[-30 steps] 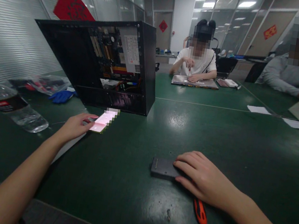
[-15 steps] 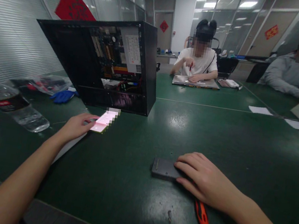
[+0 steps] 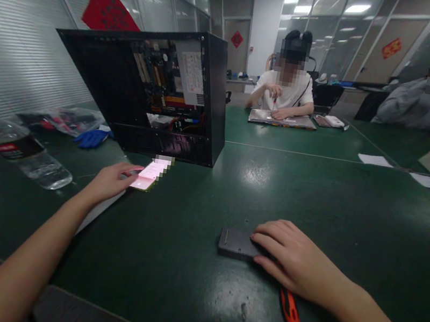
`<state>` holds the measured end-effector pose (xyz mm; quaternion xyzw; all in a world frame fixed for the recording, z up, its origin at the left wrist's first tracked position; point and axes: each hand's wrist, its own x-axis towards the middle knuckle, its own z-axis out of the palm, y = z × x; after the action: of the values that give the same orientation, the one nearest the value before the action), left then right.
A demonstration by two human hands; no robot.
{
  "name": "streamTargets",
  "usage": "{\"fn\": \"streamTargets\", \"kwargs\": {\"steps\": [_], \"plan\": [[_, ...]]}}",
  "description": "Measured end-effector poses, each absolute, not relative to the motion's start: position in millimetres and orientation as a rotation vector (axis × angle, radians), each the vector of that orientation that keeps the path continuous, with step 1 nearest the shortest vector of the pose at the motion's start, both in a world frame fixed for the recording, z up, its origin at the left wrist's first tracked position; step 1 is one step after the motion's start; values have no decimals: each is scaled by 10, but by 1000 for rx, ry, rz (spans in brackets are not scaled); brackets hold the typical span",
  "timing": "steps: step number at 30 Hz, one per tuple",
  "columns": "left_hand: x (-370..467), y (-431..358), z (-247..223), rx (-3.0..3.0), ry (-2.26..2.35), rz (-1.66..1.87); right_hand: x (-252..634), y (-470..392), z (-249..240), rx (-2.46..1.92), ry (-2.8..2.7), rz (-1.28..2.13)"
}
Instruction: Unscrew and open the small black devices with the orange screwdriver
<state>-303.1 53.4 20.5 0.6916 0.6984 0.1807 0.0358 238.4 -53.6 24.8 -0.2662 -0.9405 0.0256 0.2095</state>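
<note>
My left hand (image 3: 114, 182) grips the near end of a phone (image 3: 147, 178) with a bright pinkish screen; part of the screen is blurred out. Under that wrist lies a flat pale sheet or panel (image 3: 98, 213). On the right, my right hand (image 3: 290, 254) is closed over the right end of a flat dark grey box (image 3: 237, 244) lying on the table. An orange and black tool handle (image 3: 290, 309) sticks out from beneath this hand; its other end is hidden.
An open black computer case (image 3: 212, 100) stands beyond the phone. To the left are a lying water bottle (image 3: 44, 169) and a blue glove (image 3: 92, 138). Across the green table (image 3: 315, 198), a person (image 3: 283, 90) works with a screwdriver on a flat panel (image 3: 282, 119). Another person (image 3: 419, 109) sits right.
Both my hands stay where they were. The person on the right has drawn their forearm and hand back from beside the cardboard box.
</note>
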Motion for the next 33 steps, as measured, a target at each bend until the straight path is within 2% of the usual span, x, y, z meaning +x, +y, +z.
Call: {"fn": "streamTargets", "kwargs": {"steps": [13, 20, 33], "plan": [[-2999, 524, 209, 2106, 2143, 608, 2455, -543, 350, -784, -2608, 17], [-2973, 489, 223, 2105, 2157, 711, 2642, -649, 571, -1191, -2742, 434], [-2919, 425, 263, 2045, 2191, 1005, 2528, -674, 468, -1381, -2909, 377]]}}
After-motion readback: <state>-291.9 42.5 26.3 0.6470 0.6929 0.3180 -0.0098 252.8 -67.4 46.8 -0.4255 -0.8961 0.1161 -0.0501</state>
